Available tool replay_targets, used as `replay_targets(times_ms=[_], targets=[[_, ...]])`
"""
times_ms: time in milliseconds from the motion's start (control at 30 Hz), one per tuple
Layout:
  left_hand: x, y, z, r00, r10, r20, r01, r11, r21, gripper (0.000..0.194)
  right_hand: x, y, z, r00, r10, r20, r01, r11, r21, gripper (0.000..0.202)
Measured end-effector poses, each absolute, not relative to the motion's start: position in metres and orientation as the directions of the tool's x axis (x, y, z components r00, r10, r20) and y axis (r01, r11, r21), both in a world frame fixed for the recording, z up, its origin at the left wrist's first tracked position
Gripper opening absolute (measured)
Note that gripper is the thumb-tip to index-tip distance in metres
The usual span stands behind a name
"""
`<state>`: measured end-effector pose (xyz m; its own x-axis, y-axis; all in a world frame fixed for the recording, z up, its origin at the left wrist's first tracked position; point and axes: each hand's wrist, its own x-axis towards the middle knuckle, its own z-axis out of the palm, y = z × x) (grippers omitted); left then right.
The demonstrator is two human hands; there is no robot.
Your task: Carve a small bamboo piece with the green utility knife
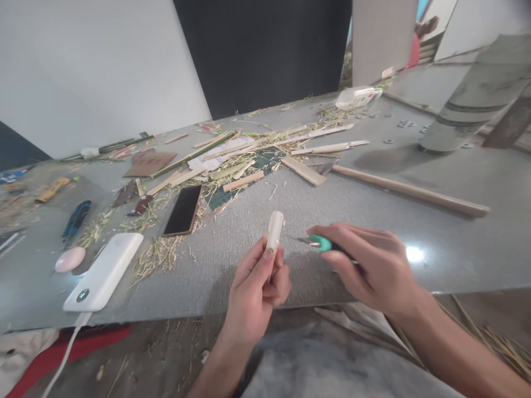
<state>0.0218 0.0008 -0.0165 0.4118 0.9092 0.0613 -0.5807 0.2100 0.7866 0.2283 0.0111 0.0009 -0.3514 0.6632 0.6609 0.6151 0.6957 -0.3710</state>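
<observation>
My left hand [258,282] holds a short pale wooden stick [274,229] upright over the near edge of the grey table [415,232], fingers wrapped around its lower end. My right hand [369,265] grips a small knife with a teal green handle [320,242]; its thin blade points left toward the stick and stops just short of it. Both hands hover close together above the table's front edge.
A black phone [183,210], a white power bank [105,271] with a cable and a pink oval object [69,259] lie at left. Bamboo strips and shavings [244,160] litter the middle. A long wooden rod [410,190] and a grey cylinder [468,99] are at right.
</observation>
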Motion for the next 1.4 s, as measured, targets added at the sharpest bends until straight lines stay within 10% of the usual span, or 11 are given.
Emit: replay_targets(times_ms=[1067,1400], targets=[[0.0175,0.0004,-0.0185,0.457,0.883,0.102,-0.445,0.128,0.886,0.034,0.2371,0.0176,0.0047,-0.485,0.685,0.544,0.523,0.725,-0.448,0.024],[0.0165,0.0042,-0.0185,0.568,0.813,0.13,-0.605,0.305,0.735,0.031,0.235,0.0174,0.0017,-0.495,0.595,0.633,0.488,0.793,-0.364,0.03]])
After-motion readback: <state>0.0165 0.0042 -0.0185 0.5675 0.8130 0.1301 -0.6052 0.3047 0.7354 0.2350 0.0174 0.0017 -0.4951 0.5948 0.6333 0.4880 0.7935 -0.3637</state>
